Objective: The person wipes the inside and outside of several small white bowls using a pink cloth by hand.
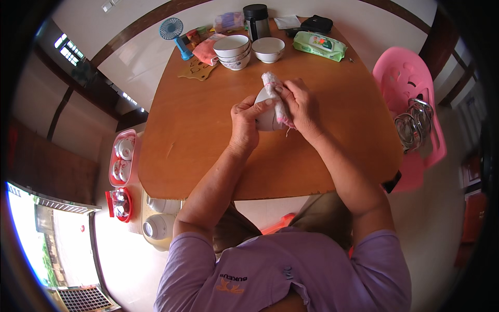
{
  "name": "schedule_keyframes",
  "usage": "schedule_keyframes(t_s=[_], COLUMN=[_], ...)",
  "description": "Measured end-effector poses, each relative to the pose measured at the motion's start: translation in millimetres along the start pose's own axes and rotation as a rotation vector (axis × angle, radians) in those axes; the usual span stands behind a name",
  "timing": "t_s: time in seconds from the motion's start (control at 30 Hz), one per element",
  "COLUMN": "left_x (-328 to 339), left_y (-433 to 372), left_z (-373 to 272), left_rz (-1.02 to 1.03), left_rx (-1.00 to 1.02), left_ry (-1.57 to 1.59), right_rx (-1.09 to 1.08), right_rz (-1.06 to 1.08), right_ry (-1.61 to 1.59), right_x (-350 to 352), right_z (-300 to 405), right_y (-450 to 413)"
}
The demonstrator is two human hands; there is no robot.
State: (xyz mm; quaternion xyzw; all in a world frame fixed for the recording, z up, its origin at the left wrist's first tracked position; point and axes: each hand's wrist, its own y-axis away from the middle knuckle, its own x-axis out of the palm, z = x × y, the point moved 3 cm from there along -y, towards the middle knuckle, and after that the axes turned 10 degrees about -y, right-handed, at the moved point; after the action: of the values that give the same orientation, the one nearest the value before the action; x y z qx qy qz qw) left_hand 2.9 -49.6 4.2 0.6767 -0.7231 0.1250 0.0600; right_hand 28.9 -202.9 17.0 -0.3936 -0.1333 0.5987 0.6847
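Observation:
My left hand (pixel 245 121) grips a white bowl (pixel 264 117) by its side, thumb lying on the outer wall, above the middle of a wooden table (pixel 195 156). A white cloth with pink edging (pixel 269 80) is bunched in my right hand (pixel 302 105) and pressed against the bowl. The cloth and fingers hide part of the bowl. Beyond my hands stand a stack of white bowls with a printed pattern (pixel 234 58) and, close to its right, a single white bowl (pixel 268 48), upright.
A blue handheld fan (pixel 171 30), a coral cloth (pixel 206 50), a dark lidded mug (pixel 257 25) and a green wipes pack (pixel 319 46) line the table's far side. Left of the table, a pink basket (pixel 134 160) holds bowls. A pink plastic chair (pixel 401 70) stands right, carrying metal objects.

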Motion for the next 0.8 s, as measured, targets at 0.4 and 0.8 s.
schedule_keyframes(t_s=[0.4,0.8], left_x=[5,5], left_y=[4,4], left_z=[-3,-7], left_rz=[-0.006,-0.027], left_rx=[-0.042,-0.039], left_ry=[-0.106,-0.048], right_rx=[0.546,0.540], right_rz=[0.173,0.145], right_ry=[-0.388,-0.362], right_x=[-4,-4], right_z=[-53,-45], right_y=[7,5])
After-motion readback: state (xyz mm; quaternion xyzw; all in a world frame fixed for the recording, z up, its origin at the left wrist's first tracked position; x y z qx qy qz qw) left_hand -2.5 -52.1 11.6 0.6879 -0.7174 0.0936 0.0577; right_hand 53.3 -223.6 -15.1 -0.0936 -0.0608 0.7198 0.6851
